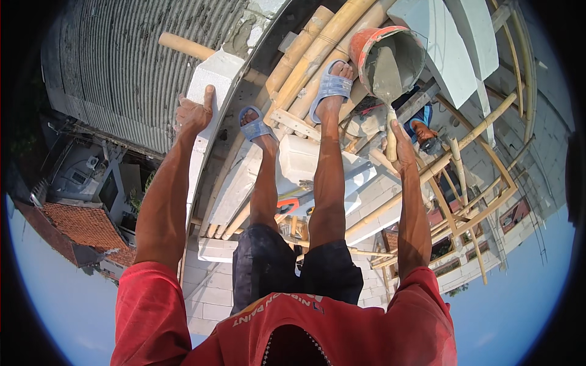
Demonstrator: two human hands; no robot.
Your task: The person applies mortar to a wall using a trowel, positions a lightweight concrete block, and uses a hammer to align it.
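My right hand [401, 147] is closed around the pale wooden handle of a trowel [387, 73]. The trowel's mortar-coated blade lies over the mouth of an orange bucket [361, 46] with a grey, mortar-smeared inside. At the left, my left hand [195, 114] grips a white block [213, 74] on the wall's edge. Its thumb lies along the block's face, and its fingers bend over the outer side, partly hidden.
I stand on bamboo poles [317, 55]. A handsaw [289, 205] with an orange-and-black handle lies below. Grey corrugated roofing [116, 73] adjoins the wall. White blocks [430, 43] stand beyond the bucket. A person [421, 129] is lower down, near bamboo scaffolding [467, 143].
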